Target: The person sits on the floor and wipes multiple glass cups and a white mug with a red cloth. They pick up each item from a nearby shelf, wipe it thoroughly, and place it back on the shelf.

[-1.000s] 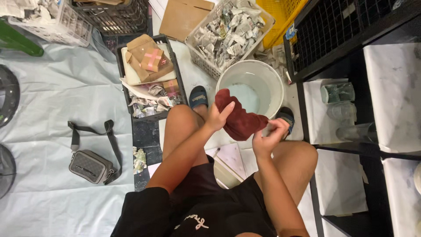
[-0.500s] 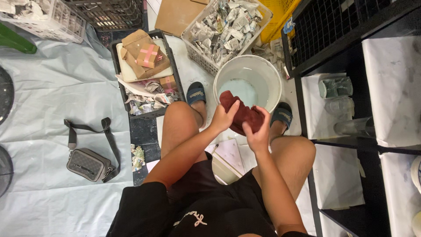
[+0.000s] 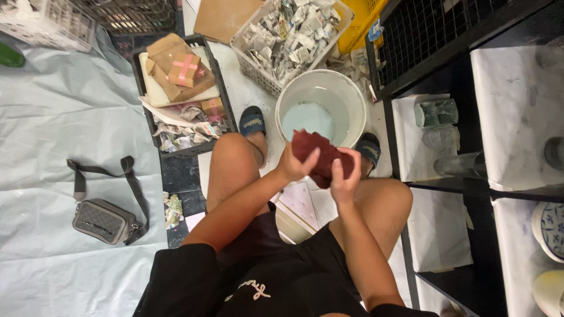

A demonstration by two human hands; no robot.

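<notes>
Head view: person seated, knees apart, both hands up in front of them over the floor. Left hand [image 3: 292,166] and right hand [image 3: 343,176] both clenched around a crumpled dark red cloth [image 3: 320,155], fingers wrapped over it from either side. Cloth sits between the knees, just at the near rim of a round white plastic bucket [image 3: 352,103] with pale blue liquid at the bottom. Blue slippers [image 3: 252,122] either side of the bucket. Behind the bucket: white plastic basket full of crumpled newspaper wads [image 3: 288,35]. Left of that, black plastic crate [image 3: 220,97] holding brown cardboard boxes and paper scraps. Grey shoulder bag with strap [image 3: 103,220] lies on the pale sheet [image 3: 59,105], well apart from the hands. Right side: black shelf unit [image 3: 446,35] with clear glass tumblers [image 3: 437,111].
</notes>
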